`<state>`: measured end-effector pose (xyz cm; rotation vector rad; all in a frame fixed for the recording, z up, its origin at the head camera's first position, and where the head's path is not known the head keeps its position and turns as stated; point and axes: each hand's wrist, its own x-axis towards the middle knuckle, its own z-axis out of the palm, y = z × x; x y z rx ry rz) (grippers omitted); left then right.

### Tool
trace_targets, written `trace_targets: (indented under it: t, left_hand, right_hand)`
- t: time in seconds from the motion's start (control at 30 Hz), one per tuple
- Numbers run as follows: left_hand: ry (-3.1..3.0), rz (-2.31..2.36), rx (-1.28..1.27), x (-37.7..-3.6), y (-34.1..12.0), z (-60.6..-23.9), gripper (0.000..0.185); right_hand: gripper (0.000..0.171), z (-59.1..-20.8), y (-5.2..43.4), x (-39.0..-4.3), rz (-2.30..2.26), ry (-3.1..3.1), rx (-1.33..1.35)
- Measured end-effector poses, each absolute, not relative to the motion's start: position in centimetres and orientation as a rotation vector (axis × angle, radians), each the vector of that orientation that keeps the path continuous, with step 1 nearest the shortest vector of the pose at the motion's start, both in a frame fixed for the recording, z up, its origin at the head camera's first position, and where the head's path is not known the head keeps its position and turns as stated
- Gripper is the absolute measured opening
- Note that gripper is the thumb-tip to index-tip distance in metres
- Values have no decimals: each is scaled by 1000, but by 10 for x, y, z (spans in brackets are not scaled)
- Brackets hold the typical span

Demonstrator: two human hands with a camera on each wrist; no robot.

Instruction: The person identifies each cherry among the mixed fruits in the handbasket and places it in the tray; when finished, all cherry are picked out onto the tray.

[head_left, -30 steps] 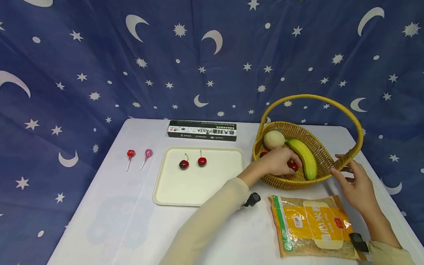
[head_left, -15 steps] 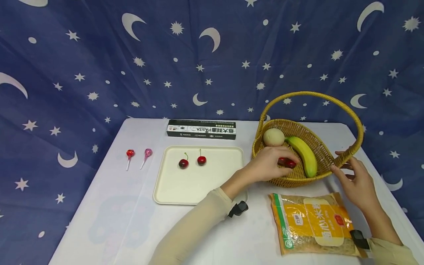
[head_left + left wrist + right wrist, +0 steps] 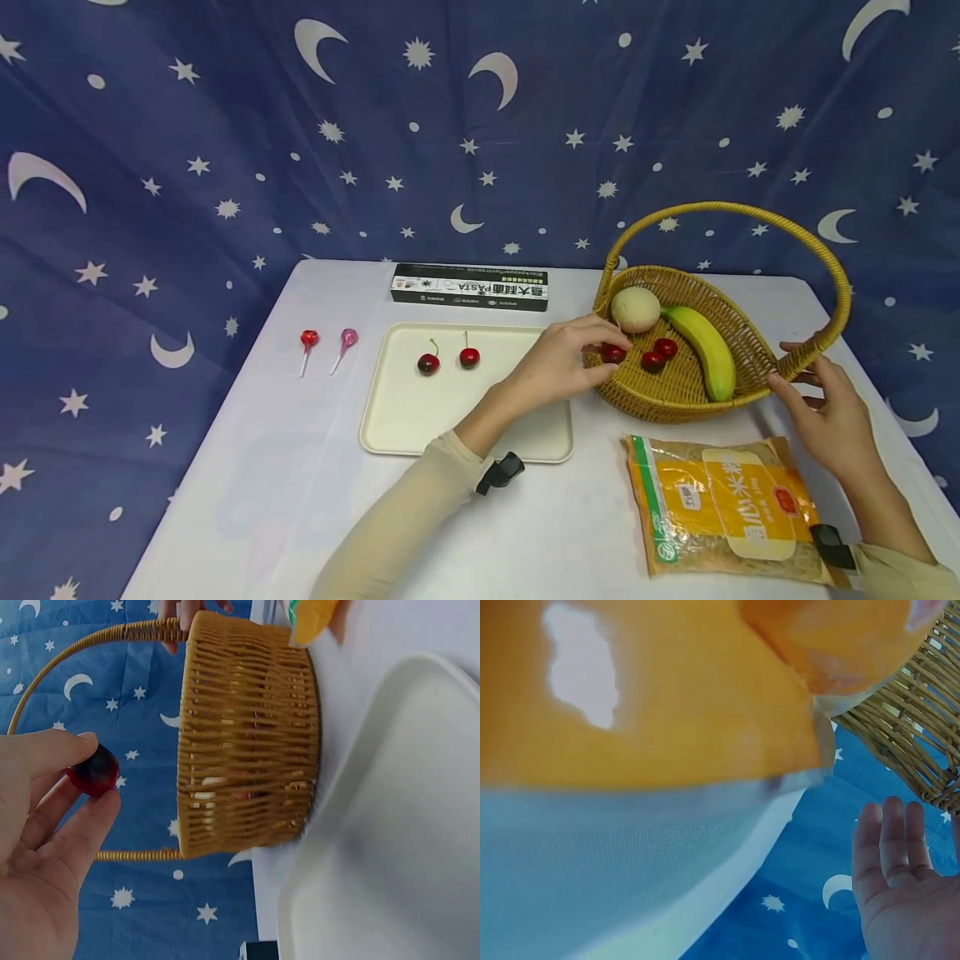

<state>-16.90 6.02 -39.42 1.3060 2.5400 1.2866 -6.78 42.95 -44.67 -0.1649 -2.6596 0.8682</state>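
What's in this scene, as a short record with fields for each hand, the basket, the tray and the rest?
left hand: pinches a cherry over the basket's near rim
right hand: open, fingers at the basket's right rim, by the handle's foot
basket: holds a banana, a pale round fruit, two cherries
tray: two stemmed cherries
table: two lollipops, pasta box, rice bag
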Motion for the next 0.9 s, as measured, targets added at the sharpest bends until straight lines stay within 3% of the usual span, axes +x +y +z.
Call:
trace_targets:
  t: [0.9]
  left_hand:
    - [2681,1391,1098,-178,4,-415,28]
  right_hand:
    - [55,-449,431,-68,856,-2646,-143]
